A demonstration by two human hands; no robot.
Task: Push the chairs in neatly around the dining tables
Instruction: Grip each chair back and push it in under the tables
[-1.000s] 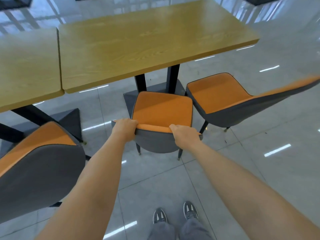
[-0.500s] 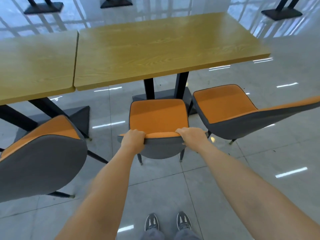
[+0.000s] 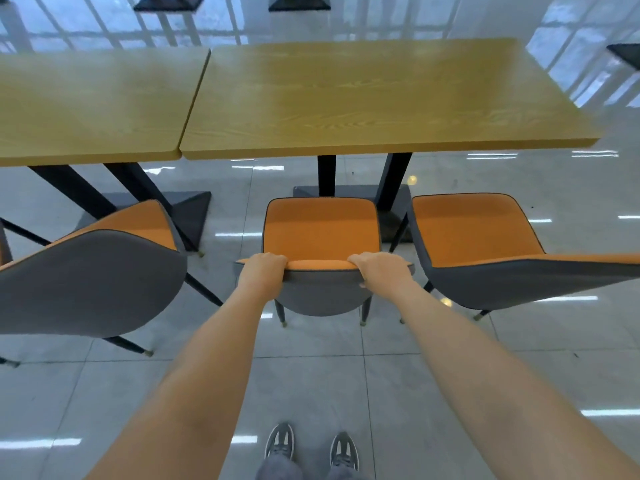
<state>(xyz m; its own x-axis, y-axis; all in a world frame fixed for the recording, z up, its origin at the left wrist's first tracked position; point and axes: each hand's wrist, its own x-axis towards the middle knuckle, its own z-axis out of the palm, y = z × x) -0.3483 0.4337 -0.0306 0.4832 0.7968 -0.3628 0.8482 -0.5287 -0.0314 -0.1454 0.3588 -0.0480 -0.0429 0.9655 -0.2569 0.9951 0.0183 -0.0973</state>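
An orange-and-grey middle chair (image 3: 320, 230) stands in front of the right wooden table (image 3: 381, 98), its seat short of the table's near edge. My left hand (image 3: 263, 271) grips the left end of its backrest top. My right hand (image 3: 381, 270) grips the right end. A second chair (image 3: 478, 230) stands to the right, angled, and a third chair (image 3: 90, 275) to the left, in front of the left wooden table (image 3: 86, 105). Both neighbours sit out from the tables.
Black table legs and base plates (image 3: 391, 202) stand on the glossy tiled floor just beyond the middle chair's seat. More table bases (image 3: 298, 3) lie at the far top. My feet (image 3: 311, 445) are on open floor behind the chair.
The middle chair has turned to face the table squarely and sits more centred between its neighbours. Both hands keep the same grip on the backrest; the view has lifted.
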